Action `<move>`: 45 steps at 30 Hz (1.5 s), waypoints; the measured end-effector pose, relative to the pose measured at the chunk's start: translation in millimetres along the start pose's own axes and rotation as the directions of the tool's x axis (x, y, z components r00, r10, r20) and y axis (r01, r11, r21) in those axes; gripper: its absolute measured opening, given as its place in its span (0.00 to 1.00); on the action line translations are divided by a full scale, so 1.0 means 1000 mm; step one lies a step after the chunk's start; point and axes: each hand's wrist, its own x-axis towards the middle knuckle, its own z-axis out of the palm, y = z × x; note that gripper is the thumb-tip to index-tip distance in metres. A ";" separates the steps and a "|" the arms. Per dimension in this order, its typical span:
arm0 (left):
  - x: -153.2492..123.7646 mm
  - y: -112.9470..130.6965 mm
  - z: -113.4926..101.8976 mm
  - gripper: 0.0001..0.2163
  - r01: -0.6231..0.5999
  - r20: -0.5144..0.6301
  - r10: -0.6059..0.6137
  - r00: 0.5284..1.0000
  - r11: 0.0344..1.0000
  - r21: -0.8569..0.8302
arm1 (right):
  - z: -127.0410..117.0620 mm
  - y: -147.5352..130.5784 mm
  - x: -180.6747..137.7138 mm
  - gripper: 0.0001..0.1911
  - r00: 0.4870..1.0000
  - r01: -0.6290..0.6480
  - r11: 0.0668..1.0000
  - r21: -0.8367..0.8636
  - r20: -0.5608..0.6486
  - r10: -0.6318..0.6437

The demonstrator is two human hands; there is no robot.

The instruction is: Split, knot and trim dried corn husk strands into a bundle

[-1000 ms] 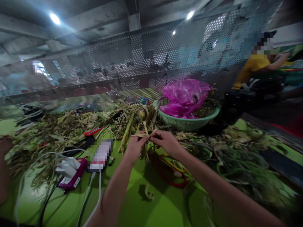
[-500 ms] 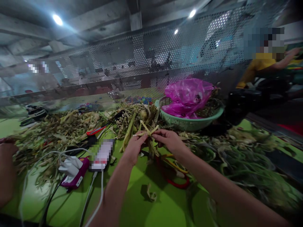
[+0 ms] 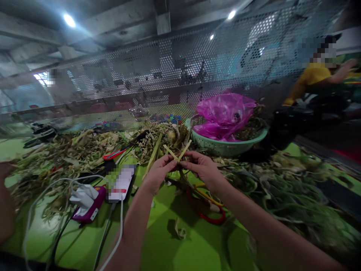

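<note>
Two flat, pale straw-like strips [image 3: 184, 149] cross in a V between my hands, their free ends pointing up. My left hand [image 3: 159, 171] pinches them at the crossing from the left. From the right, my right hand [image 3: 201, 167] pinches the same spot, fingertips nearly touching the left ones. More strips hang down below the fingers, partly hidden. Just under my right hand lie scissors with red handle loops [image 3: 213, 218], and a yellow loop is beside them. A long dried leaf strip [image 3: 154, 155] lies beyond my left hand.
A heap of dried leaves [image 3: 81, 145] spreads at the left. A green basket [image 3: 225, 148] holds a pink plastic bag [image 3: 225, 109]. Nearby are a phone [image 3: 122, 182], a purple power strip [image 3: 89, 209] with cables, a red cutter [image 3: 114, 154], and green strands [image 3: 299, 203]. Another person's arm [image 3: 5, 203] is at left.
The strips between my fingers have shifted from a spread, several-armed crossing to a narrower upright V. My hands stay close together in nearly the same place.
</note>
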 end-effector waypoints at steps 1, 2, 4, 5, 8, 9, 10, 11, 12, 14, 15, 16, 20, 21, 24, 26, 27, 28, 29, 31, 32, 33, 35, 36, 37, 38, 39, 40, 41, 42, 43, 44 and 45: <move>0.001 -0.001 0.001 0.15 -0.012 0.003 0.012 1.000 1.000 0.020 | 0.000 0.000 0.000 0.16 1.000 0.010 1.000 0.014 0.003 -0.010; 0.001 -0.002 0.002 0.15 -0.017 0.011 0.016 1.000 0.999 0.041 | 0.000 0.000 0.000 0.15 1.000 0.019 0.999 0.027 -0.007 -0.019; 0.002 -0.003 0.003 0.14 -0.014 0.030 0.012 0.999 0.995 0.094 | -0.001 0.001 0.001 0.13 0.999 0.026 0.999 0.030 -0.048 -0.025; 0.001 -0.003 0.004 0.14 -0.013 0.040 0.008 0.999 0.993 0.120 | -0.001 0.002 0.001 0.13 0.997 0.027 0.999 0.021 -0.072 -0.026; -0.001 -0.002 0.006 0.13 -0.025 0.073 0.013 0.997 0.984 0.175 | -0.003 0.003 0.002 0.13 0.994 0.034 0.999 -0.028 -0.105 -0.037; -0.002 -0.002 0.007 0.13 -0.039 0.085 0.024 0.996 0.982 0.183 | -0.003 0.003 0.002 0.13 0.992 0.036 0.998 -0.053 -0.117 -0.042; -0.003 -0.001 0.009 0.13 -0.054 0.098 0.036 0.995 0.982 0.182 | -0.003 0.003 0.002 0.13 0.990 0.040 0.996 -0.079 -0.134 -0.050; -0.004 -0.001 0.010 0.13 -0.066 0.112 0.047 0.993 0.982 0.176 | -0.003 0.002 0.002 0.13 0.987 0.047 0.994 -0.101 -0.151 -0.062; -0.004 -0.001 0.012 0.12 -0.079 0.124 0.058 0.991 0.983 0.168 | -0.003 0.002 0.002 0.13 0.984 0.057 0.992 -0.115 -0.164 -0.075; -0.005 0.000 0.014 0.12 -0.093 0.139 0.071 0.988 0.983 0.159 | -0.003 0.001 0.003 0.13 0.981 0.075 0.989 -0.126 -0.169 -0.096; -0.005 0.001 0.015 0.12 -0.095 0.141 0.072 0.987 0.982 0.162 | -0.004 0.001 0.003 0.13 0.981 0.080 0.989 -0.128 -0.167 -0.101; -0.005 0.001 0.016 0.12 -0.095 0.139 0.072 0.988 0.981 0.167 | -0.004 0.001 0.004 0.12 0.981 0.080 0.988 -0.129 -0.165 -0.101; -0.007 0.002 0.017 0.12 -0.067 0.140 0.043 0.989 0.982 0.177 | -0.006 0.001 0.005 0.12 0.986 0.055 0.992 -0.114 -0.150 -0.072; -0.007 0.002 0.017 0.13 -0.055 0.144 0.030 0.989 0.983 0.174 | -0.007 0.000 0.006 0.12 0.987 0.051 0.993 -0.109 -0.147 -0.067; -0.007 0.000 0.019 0.14 -0.033 0.129 0.015 0.992 0.990 0.139 | -0.009 -0.003 0.005 0.13 0.988 0.061 0.990 -0.124 -0.134 -0.077; -0.006 -0.003 0.021 0.15 -0.030 0.094 0.021 0.995 0.995 0.099 | -0.010 -0.005 0.005 0.14 0.988 0.075 0.986 -0.148 -0.125 -0.094; -0.005 -0.004 0.021 0.15 -0.025 0.074 0.019 0.997 0.997 0.078 | -0.010 -0.007 0.005 0.14 0.988 0.079 0.984 -0.161 -0.119 -0.099; -0.004 -0.005 0.021 0.16 -0.021 0.048 0.018 0.999 0.998 0.060 | -0.010 -0.008 0.004 0.15 0.990 0.077 0.982 -0.174 -0.106 -0.096; -0.003 -0.005 0.021 0.16 -0.017 0.016 0.016 1.000 0.999 0.045 | -0.010 -0.009 0.003 0.15 0.993 0.067 0.980 -0.187 -0.086 -0.084; -0.001 -0.006 0.019 0.16 -0.014 -0.059 0.016 0.998 0.999 0.033 | -0.008 -0.009 0.002 0.16 0.999 0.024 0.975 -0.219 -0.019 -0.028; 0.000 -0.006 0.018 0.15 -0.014 -0.096 0.018 0.995 0.999 0.035 | -0.008 -0.008 0.002 0.16 1.000 -0.002 0.971 -0.238 0.018 0.006; 0.000 -0.006 0.017 0.15 -0.013 -0.130 0.018 0.991 0.999 0.039 | -0.007 -0.007 0.002 0.16 0.998 -0.019 0.965 -0.260 0.051 0.033; 0.000 -0.005 0.016 0.15 0.000 -0.160 0.007 0.987 0.999 0.045 | -0.007 -0.005 0.002 0.15 0.995 -0.011 0.952 -0.306 0.094 0.042; 0.000 -0.005 0.016 0.15 0.007 -0.158 0.000 0.987 0.999 0.046 | -0.007 -0.003 0.003 0.14 0.994 0.013 0.943 -0.333 0.106 0.024; 0.000 -0.005 0.016 0.14 0.011 -0.149 -0.004 0.989 0.999 0.045 | -0.008 -0.002 0.003 0.13 0.994 0.046 0.930 -0.365 0.107 -0.007; -0.001 -0.005 0.016 0.14 0.010 -0.137 -0.003 0.991 0.999 0.047 | -0.009 -0.001 0.004 0.12 0.994 0.082 0.912 -0.403 0.102 -0.044; -0.001 -0.005 0.017 0.13 0.003 -0.127 0.004 0.992 0.999 0.052 | -0.010 0.000 0.005 0.11 0.992 0.117 0.887 -0.447 0.094 -0.084; -0.001 -0.005 0.017 0.13 -0.006 -0.123 0.013 0.992 0.998 0.059 | -0.011 0.000 0.006 0.11 0.989 0.147 0.856 -0.495 0.084 -0.121; -0.001 -0.005 0.017 0.13 -0.014 -0.125 0.023 0.992 0.997 0.071 | -0.013 0.001 0.007 0.10 0.985 0.171 0.823 -0.541 0.073 -0.157; 0.000 -0.006 0.017 0.13 -0.020 -0.132 0.031 0.991 0.996 0.089 | -0.014 0.001 0.008 0.10 0.980 0.190 0.793 -0.579 0.064 -0.187; 0.000 -0.006 0.016 0.12 -0.022 -0.141 0.038 0.989 0.993 0.112 | -0.016 0.001 0.010 0.10 0.976 0.201 0.770 -0.606 0.059 -0.209; 0.001 -0.007 0.015 0.12 -0.024 -0.146 0.044 0.988 0.990 0.138 | -0.017 0.001 0.010 0.10 0.974 0.207 0.757 -0.620 0.054 -0.222; 0.001 -0.007 0.014 0.11 -0.027 -0.144 0.051 0.988 0.986 0.164 | -0.018 0.000 0.011 0.10 0.973 0.206 0.758 -0.618 0.051 -0.223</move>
